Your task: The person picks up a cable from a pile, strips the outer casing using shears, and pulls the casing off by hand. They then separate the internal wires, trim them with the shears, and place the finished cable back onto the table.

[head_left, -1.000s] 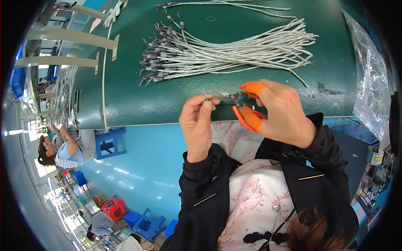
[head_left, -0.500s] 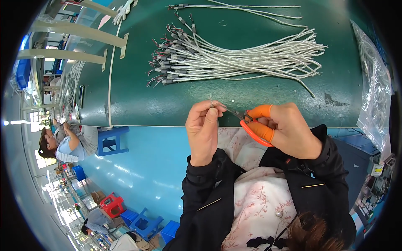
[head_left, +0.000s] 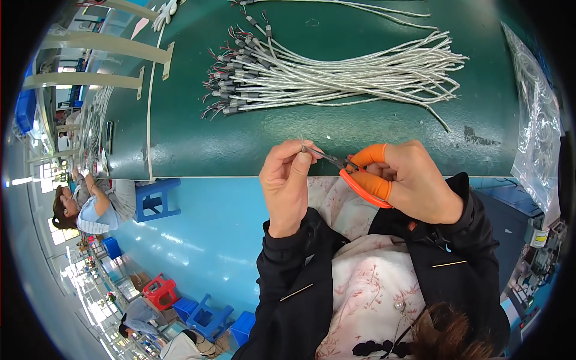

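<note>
My left hand (head_left: pixel 286 183) is closed in a pinch, thumb against forefinger, above the near edge of the green table. A tiny greyish piece shows at its fingertips, too small to make out. In my right hand (head_left: pixel 414 183) is a pair of needle-nose pliers (head_left: pixel 363 189) with orange-red handles, gripped with orange finger covers on the thumb and forefinger. The long thin jaws reach left to the pinched fingertips. Beyond both hands lies a bundle of silvery braided cables (head_left: pixel 336 75), their grey sleeves and thin dark red wires at the left end.
A few separate cables (head_left: pixel 360 9) lie at the far side of the table (head_left: pixel 198 144). A clear plastic bag (head_left: pixel 536 126) hangs over the right end. Pale brackets (head_left: pixel 108 48) stand at the left. Another person (head_left: pixel 99 207) sits beyond a blue stool (head_left: pixel 157 201).
The pliers' jaws now overlap the left fingertips slightly more. The whole view has shifted a little, so the cables appear higher and further left. Both hands keep their grips.
</note>
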Demonstrator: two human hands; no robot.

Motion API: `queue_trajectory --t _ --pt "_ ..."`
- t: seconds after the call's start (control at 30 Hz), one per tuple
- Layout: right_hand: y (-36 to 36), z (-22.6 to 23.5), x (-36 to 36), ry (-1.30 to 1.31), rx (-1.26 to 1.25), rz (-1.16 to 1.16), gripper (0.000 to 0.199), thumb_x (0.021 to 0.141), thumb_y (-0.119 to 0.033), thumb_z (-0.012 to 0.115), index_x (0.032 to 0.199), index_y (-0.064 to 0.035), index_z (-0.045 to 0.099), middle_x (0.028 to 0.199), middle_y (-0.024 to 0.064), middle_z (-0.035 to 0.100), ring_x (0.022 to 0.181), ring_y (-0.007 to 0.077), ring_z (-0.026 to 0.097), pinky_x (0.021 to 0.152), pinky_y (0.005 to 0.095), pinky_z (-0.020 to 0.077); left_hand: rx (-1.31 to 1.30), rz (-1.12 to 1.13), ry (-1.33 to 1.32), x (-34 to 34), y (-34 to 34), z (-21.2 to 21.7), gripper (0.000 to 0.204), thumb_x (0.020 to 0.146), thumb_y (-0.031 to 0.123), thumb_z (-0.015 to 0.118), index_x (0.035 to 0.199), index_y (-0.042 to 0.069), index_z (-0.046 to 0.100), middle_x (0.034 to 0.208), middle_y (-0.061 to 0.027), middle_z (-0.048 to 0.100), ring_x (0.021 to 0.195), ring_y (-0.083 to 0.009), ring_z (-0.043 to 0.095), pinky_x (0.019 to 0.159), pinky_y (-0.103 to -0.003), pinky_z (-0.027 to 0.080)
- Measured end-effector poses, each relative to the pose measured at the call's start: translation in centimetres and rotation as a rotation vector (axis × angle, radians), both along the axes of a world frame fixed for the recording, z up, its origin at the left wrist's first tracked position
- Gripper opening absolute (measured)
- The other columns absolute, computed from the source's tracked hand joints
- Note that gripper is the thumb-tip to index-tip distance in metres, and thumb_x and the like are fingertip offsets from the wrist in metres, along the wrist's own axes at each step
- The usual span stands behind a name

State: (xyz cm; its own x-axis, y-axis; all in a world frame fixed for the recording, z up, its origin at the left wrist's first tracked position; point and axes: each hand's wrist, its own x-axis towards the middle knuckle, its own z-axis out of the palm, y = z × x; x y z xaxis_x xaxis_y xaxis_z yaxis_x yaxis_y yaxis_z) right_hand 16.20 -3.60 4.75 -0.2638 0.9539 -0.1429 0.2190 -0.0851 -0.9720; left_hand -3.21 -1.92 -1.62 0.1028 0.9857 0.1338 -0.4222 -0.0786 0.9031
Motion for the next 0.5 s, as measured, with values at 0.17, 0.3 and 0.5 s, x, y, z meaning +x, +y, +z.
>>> queue_trajectory --t 0.17,0.3,0.5 --pt "-0.1 0.3 0.3 -0.111 -0.009 0.053 0.019 0.082 -0.005 0.067 0.095 0.0075 0.060 0.059 0.0026 0.053 0.053 0.0021 0.046 0.046 0.0192 0.0377 0.028 0.026 0.046 0.0 0.0 -0.3 0.016 0.087 -0.001 0.057 0.104 0.000 0.058 0.101 -0.0107 0.061 0.086 -0.0182 0.059 0.079 -0.028 0.047" --pt "0.0 0.2 0.1 -0.269 0.222 0.038 0.023 0.078 -0.006 0.070 0.094 0.0066 0.061 0.060 0.0081 0.056 0.049 0.0084 0.052 0.045 0.0220 0.0408 0.145 0.095 0.235 0.0 0.2 -0.2 0.017 0.087 -0.003 0.056 0.103 0.000 0.059 0.100 -0.0115 0.061 0.084 -0.0184 0.059 0.078 -0.029 0.047" --pt "0.0 -1.5 0.3 -0.473 0.620 -0.042 0.027 0.071 -0.008 0.073 0.092 0.0032 0.061 0.064 0.0131 0.059 0.051 0.0227 0.059 0.047 0.0277 0.0451 0.254 0.122 0.396 0.1 0.3 0.2 0.017 0.086 -0.005 0.056 0.102 0.000 0.060 0.098 -0.0121 0.061 0.084 -0.0184 0.058 0.078 -0.029 0.047"
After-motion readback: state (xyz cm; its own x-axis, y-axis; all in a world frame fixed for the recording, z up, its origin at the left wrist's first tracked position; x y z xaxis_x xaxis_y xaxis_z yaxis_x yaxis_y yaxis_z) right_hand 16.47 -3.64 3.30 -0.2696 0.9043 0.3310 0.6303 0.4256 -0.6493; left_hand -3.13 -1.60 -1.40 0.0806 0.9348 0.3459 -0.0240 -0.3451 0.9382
